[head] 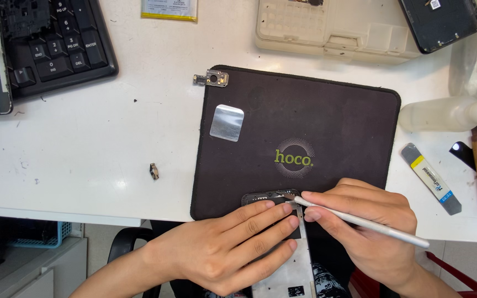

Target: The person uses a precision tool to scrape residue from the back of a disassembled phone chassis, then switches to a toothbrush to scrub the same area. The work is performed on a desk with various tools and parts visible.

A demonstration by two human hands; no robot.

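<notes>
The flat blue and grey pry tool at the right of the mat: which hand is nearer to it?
Right. The right hand, holding a white stylus, lies left of and below the pry tool. The left hand is farther left, on the opened phone.

There is only one view, from the camera on my head. It looks almost straight down on the white table (pixel 111 138), from fairly close. The dark mat (pixel 305 121) fills the middle of the frame, and my hands enter from the bottom edge, the left hand (pixel 227 248) and the right hand (pixel 365 226). The keyboard (pixel 56 44) is cut off at top left. The table's near edge runs along the lower left, with floor below it.
</notes>
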